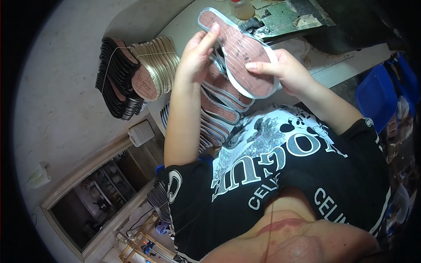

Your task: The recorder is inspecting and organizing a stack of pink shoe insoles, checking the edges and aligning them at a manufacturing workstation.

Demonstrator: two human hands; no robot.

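Between my two hands is a shoe insole (240,48), with a reddish-brown lined face and a silver rim, tilted over the table's edge. My left hand (193,57) grips its narrower end, thumb on top and fingers mostly hidden beneath. On the wider end, my right hand (291,72) presses its thumb on the face while the other fingers are out of sight behind. Just below lie more silver-edged insoles (221,109), stacked in a row and overlapping, partly covered by my left forearm.
Left of my arm stand bundles of black-edged insoles (116,76) and gold-edged insoles (160,59). At the back of the white table (186,26) are a bottle (243,9) and a worn green machine part (285,19). A blue plastic chair (376,92) is at the right.
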